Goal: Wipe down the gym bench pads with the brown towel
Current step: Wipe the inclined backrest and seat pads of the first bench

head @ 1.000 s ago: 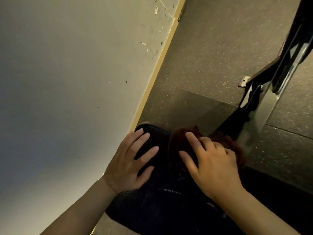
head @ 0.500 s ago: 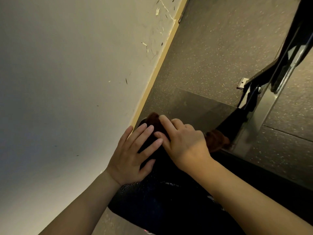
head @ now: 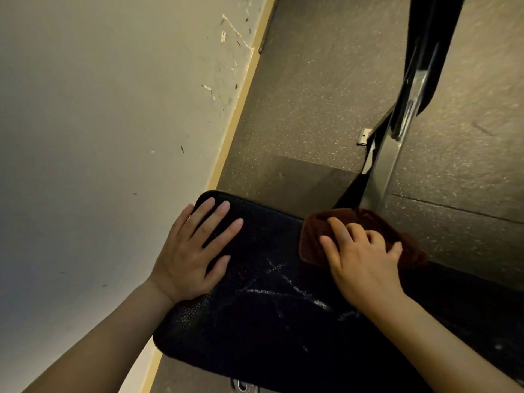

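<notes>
1. Head view: the black pad (head: 272,321) fills the lower middle, its rounded far corner close to the wall (head: 99,137).
2. The left hand (head: 192,251) lies flat on the pad's far left corner, fingers (head: 224,231) straight and spread, grasping nothing.
3. The right hand (head: 365,265) presses down on the towel (head: 314,236), its fingers bent over the bunched brown cloth; whether they actually clench it, I cannot tell.
4. The towel sits at the pad's far right edge, well apart from the left hand, with part of it spilling past the hand on the right.
5. Pale streaks (head: 283,287) cross the pad between the two hands.
6. Beyond the pad, speckled floor (head: 312,95) runs along the wall.
7. A dark metal frame (head: 419,66) rises at upper right, its foot just behind the towel.
</notes>
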The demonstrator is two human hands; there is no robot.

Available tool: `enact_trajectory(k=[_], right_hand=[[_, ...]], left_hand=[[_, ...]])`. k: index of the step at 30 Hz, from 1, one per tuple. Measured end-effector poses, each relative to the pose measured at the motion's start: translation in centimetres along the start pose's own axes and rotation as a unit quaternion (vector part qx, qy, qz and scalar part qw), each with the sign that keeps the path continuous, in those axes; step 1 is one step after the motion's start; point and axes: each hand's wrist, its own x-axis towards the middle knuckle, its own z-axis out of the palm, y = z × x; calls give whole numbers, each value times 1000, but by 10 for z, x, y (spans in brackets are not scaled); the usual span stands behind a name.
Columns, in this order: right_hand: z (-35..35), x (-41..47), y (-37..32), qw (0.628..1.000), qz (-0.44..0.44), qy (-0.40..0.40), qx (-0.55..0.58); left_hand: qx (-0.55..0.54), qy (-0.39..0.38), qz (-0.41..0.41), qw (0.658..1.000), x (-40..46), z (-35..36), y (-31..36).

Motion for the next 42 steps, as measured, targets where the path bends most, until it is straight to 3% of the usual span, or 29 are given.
enact_trajectory(k=[6,9,16,20,27,30,36,42], right_hand=[[-9,11,-78,995,-76,36,47],[-7,12,-85,991,-105,70,39],[15,-2,-7,995,-29,94,28],[26,-11,43,993,37,100,57],[35,-14,137,975,166,47,139],[34,-12,142,975,166,42,144],[38,-12,138,988,73,39,129],[53,-20,238,978,130,27,163]], left_hand=[[3,6,7,1000,2,-1,0],[16,3,5,1000,2,-3,1],[99,10,-1,995,-1,-8,7],[68,48,-46,995,33,-7,50],[28,-115,0,993,108,23,132],[19,-170,9,985,123,34,154],[-20,-146,-22,989,149,58,212],[-17,-202,-59,977,167,87,275]])
